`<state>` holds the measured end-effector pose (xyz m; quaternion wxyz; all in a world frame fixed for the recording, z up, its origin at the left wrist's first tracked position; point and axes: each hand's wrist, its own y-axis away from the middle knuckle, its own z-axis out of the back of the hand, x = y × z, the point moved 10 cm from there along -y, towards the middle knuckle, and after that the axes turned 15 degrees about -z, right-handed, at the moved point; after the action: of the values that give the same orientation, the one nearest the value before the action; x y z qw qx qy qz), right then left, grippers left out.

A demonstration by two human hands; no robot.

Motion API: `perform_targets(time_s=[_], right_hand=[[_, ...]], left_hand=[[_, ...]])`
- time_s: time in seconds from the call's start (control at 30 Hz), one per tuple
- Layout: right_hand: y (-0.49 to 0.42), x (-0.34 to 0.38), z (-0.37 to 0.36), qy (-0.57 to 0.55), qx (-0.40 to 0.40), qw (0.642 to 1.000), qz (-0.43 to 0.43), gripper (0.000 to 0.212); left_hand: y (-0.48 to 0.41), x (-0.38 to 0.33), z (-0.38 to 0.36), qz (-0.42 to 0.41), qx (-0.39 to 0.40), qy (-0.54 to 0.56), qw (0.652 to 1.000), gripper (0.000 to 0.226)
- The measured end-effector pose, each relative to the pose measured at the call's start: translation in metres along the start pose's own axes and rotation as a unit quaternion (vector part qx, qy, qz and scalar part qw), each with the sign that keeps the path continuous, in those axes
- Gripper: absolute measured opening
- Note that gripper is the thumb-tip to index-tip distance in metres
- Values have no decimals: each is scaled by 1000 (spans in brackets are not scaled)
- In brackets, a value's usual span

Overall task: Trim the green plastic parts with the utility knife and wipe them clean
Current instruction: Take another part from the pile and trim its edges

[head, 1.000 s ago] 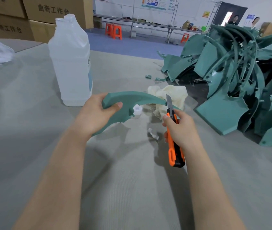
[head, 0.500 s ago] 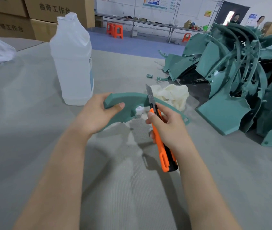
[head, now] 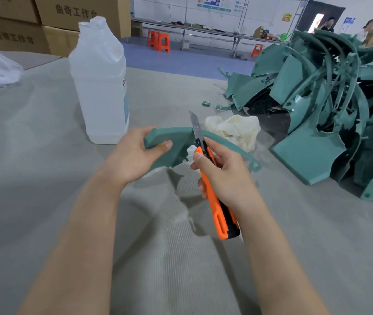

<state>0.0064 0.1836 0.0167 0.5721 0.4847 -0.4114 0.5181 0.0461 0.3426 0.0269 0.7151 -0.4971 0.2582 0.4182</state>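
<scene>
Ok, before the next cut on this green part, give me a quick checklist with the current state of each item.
1. Left hand grips the curved green part: ok.
2. Right hand holds the orange utility knife: ok.
3. Blade extended: ok.
4. Blade seated on the part's edge: cannot tell; it crosses the upper rim, contact unclear.
5. Left thumb apart from the blade: ok.
6. White cloth lying just behind the part for wiping: ok.

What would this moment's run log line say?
phase: trimming | left hand: grips curved green part | right hand: holds utility knife, blade at part's rim | cloth: untouched
</scene>
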Motion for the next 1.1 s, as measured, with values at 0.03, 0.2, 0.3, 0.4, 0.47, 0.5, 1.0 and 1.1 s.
perform_targets(time_s=[0.03, 0.2, 0.3, 0.4, 0.47, 0.5, 1.0, 1.1], right_hand=[[0, 0, -1, -4, 6, 1000, -2, 27], [6, 6, -16, -22, 58, 998, 15, 30], [13, 13, -31, -5, 97, 995, 37, 34], [22, 16, -42, -5, 152, 987, 54, 37], [27, 17, -48, -5, 190, 980, 61, 38], [26, 18, -47, -12, 191, 980, 61, 37], [-7, -12, 27, 20, -54, 997, -47, 19], [-6, -12, 26, 30, -53, 997, -46, 19]], left_hand=[[0, 0, 0, 0, 0, 0, 1000, 19], [-1, -6, -6, -16, 24, -7, 1000, 16], [0, -7, -6, -11, 39, -3, 999, 9], [-1, -8, -5, -15, 37, -11, 999, 25], [0, -7, -4, -4, 34, -20, 999, 35], [0, -7, -4, -4, 34, -18, 999, 35], [1, -1, -1, 9, 4, 3, 1000, 14], [1, 0, -2, 13, 6, 2, 1000, 14]])
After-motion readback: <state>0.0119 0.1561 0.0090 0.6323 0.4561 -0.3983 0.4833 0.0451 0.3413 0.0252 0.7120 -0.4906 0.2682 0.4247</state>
